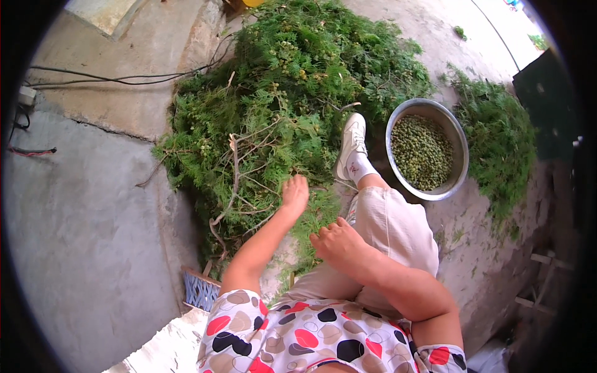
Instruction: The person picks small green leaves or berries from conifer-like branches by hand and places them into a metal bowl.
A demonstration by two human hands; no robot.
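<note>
My left hand [295, 194] is closed at the near edge of a large heap of leafy evergreen branches [286, 81], its fingertips pointing into the foliage and gripping a sprig partly hidden by the hand. Just to the right and nearer, my right hand [341, 241] is closed with its fingers curled under. What it may hold is hidden. Feathery green foliage [318, 217] shows between the two hands. Small round green cones dot the heap. To the right of my shoe [352, 140] stands a round metal basin [459, 133] holding many loose green cones [423, 152].
A bare forked branch [236, 171] lies over the heap's near left side. More cut greenery [497, 133] lies right of the basin. Black cables [124, 79] cross the concrete at the left. A blue woven item [200, 290] sits beside my left elbow.
</note>
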